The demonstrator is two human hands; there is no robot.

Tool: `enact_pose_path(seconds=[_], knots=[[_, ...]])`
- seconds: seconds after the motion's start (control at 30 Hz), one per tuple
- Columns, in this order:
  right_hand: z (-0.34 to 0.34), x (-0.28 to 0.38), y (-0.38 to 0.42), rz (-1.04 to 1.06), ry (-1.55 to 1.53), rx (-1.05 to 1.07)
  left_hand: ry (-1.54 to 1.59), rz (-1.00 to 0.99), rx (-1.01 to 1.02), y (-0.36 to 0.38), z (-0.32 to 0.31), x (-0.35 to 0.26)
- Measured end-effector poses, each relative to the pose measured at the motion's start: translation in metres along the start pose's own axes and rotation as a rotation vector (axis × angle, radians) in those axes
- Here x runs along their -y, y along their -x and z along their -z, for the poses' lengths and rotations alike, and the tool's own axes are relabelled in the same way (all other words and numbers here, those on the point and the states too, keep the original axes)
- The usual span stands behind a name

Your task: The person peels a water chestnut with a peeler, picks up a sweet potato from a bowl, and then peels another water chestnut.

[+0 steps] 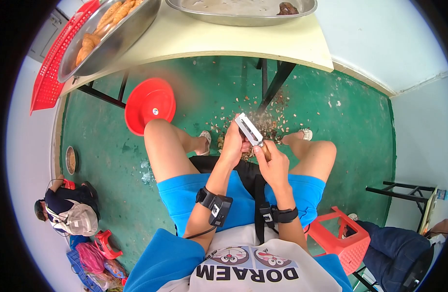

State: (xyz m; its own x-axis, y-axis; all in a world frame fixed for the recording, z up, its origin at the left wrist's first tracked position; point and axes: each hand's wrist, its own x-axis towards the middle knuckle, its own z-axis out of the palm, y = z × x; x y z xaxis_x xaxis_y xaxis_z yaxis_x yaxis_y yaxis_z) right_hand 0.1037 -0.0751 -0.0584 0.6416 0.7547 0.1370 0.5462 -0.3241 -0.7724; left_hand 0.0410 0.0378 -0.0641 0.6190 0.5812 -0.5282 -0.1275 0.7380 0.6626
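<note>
My right hand (pixel 274 166) is wrapped round the wooden handle of a peeler (pixel 249 129) with a wide, slotted metal head. The tool is held over the gap between my knees, its head pointing up and left. My left hand (pixel 231 145) is closed just left of the peeler head, its fingers curled underneath. Something dark shows by those fingers, but the peeler and the hand mostly hide it. Below both hands, peelings (pixel 277 117) lie scattered on the green floor.
A table (pixel 224 41) ahead bears a metal bowl of peeled orange-brown pieces (pixel 114 46) and a metal tray (pixel 243 20) with one dark brown piece. A red basin (pixel 151 104) stands on the floor. People sit at lower left and lower right, near a red stool (pixel 348 238).
</note>
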Motion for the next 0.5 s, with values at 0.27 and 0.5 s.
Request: enact_pose_path(seconds=[0.27,0.5], knots=[[-0.001,0.000,0.000,-0.103,-0.076,0.087,-0.019,-0.196,-0.100,0.000,-0.006,0.004],[-0.006,0.005,0.001,-0.098,-0.128,0.008,-0.113,-0.348,-0.142,0.001,-0.010,0.006]])
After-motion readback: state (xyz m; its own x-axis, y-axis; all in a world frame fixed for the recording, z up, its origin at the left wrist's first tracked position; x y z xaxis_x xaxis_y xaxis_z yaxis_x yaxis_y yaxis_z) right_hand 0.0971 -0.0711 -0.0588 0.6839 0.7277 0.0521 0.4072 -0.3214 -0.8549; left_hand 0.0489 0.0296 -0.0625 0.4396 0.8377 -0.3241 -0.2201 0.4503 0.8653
